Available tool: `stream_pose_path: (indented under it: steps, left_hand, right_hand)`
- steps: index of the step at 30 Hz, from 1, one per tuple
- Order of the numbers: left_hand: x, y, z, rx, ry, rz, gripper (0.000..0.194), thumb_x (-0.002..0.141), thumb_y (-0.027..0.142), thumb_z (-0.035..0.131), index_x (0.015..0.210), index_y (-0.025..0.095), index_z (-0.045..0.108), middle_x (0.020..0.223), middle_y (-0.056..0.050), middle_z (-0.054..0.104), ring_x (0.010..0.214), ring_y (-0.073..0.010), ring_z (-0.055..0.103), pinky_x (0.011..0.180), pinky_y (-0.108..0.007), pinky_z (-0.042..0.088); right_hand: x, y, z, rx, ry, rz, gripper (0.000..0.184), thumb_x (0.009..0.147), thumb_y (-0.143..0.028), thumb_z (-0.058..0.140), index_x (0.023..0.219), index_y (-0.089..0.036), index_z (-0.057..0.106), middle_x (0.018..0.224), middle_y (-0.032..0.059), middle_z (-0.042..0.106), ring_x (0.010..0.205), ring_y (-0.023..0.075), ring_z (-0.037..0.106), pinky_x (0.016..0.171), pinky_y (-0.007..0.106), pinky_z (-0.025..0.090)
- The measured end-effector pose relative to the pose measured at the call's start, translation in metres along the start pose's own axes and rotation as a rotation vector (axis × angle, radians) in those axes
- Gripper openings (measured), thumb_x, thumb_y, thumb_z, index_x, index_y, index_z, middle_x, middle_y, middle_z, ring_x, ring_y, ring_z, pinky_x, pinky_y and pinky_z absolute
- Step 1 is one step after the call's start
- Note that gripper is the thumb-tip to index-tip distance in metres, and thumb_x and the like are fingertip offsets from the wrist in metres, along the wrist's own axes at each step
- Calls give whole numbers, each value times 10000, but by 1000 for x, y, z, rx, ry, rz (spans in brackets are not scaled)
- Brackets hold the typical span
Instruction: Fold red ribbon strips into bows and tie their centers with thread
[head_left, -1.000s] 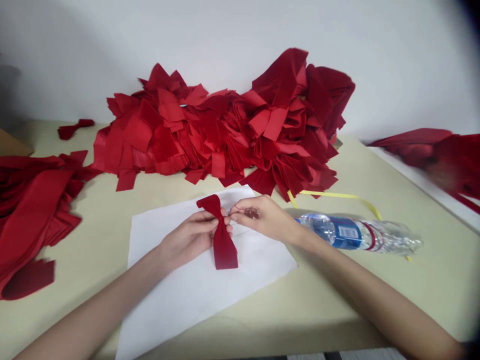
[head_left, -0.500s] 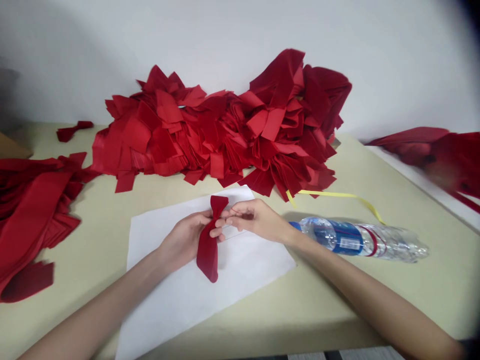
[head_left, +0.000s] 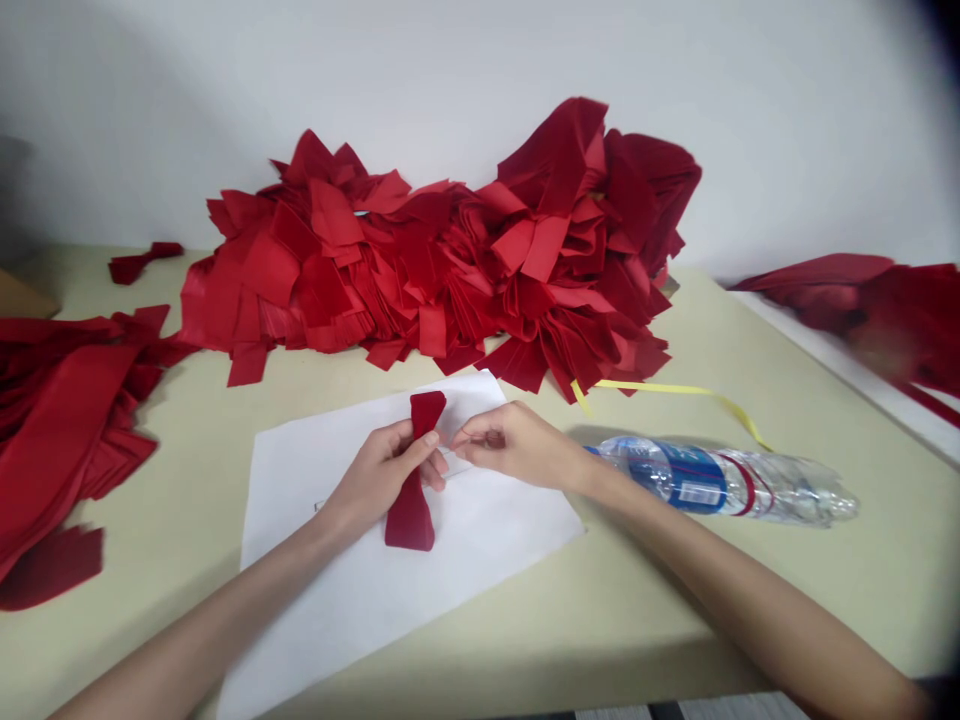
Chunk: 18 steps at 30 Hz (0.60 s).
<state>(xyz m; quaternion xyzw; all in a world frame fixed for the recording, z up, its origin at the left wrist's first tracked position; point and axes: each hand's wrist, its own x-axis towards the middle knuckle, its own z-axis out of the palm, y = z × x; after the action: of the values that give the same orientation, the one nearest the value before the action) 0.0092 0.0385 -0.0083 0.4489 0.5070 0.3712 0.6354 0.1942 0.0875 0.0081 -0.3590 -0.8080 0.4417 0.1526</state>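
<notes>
My left hand (head_left: 386, 470) is closed around the pinched middle of a red ribbon bow (head_left: 411, 512), its thumb lying across the front. The bow stands nearly upright over a white sheet of paper (head_left: 315, 620), with one end above the hand and the other below it. Just to the right, my right hand (head_left: 510, 445) is closed in a pinch on a thin thread, fingertips almost meeting the left ones. The thread is so fine that I can follow only a short piece of it between the hands.
A large heap of red ribbon pieces (head_left: 442, 270) lies along the wall. More red ribbon (head_left: 67, 420) is at the left, with a small red bow (head_left: 146, 262) behind it. At the right are a plastic bottle (head_left: 697, 478), a yellow strip (head_left: 675, 387) and further red fabric (head_left: 847, 300).
The bow has turned and shifted slightly left, and its lower end now shows flatter. My left thumb has come over the bow's middle. The right fingertips have parted a little from the bow.
</notes>
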Motion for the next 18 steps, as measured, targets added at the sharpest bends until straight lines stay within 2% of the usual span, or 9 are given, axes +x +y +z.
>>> stream_pose_path:
  steps: [3, 6, 9, 11, 14, 18]
  left_hand:
    - [-3, -2, 3, 173, 65, 76, 272, 819, 401, 515, 692, 163, 535, 582, -18, 606, 471, -127, 531, 457, -233, 376]
    - [-7, -3, 5, 258, 125, 176, 235, 809, 351, 533, 649, 186, 485, 578, 0, 586, 462, -126, 505, 443, -231, 347]
    - [-8, -3, 5, 349, 224, 296, 201, 773, 254, 583, 621, 201, 463, 507, 26, 520, 442, -121, 436, 457, -240, 279]
    - [-8, -3, 5, 322, 271, 359, 154, 741, 183, 608, 638, 206, 496, 482, 38, 474, 410, -112, 364, 454, -252, 216]
    - [-10, -3, 7, 214, 292, 381, 141, 717, 98, 595, 655, 211, 536, 468, 48, 417, 373, -102, 278, 459, -268, 147]
    - [-14, 0, 11, 252, 362, 421, 207, 678, 27, 564, 591, 210, 525, 468, 39, 401, 406, -112, 262, 483, -274, 135]
  right_hand:
    - [-3, -5, 0, -40, -33, -18, 221, 837, -253, 481, 778, -151, 668, 557, -45, 427, 507, 58, 281, 470, 205, 257]
    - [-4, -9, 4, 47, -59, -35, 247, 854, -279, 468, 845, -159, 684, 632, -18, 551, 524, 66, 367, 484, 209, 310]
    - [-4, -11, 10, 189, -17, -24, 262, 853, -327, 486, 862, -159, 687, 725, 14, 628, 591, 94, 480, 531, 226, 388]
    - [-4, -12, 13, 290, 10, -18, 266, 844, -350, 505, 843, -155, 685, 773, 31, 653, 658, 117, 542, 592, 248, 435]
    - [-5, -17, 15, 427, 30, -37, 246, 826, -347, 541, 804, -146, 681, 816, 44, 672, 743, 137, 594, 694, 274, 470]
    - [-6, -24, 16, 551, 27, -72, 205, 812, -307, 572, 768, -140, 682, 774, 37, 673, 737, 127, 606, 715, 264, 480]
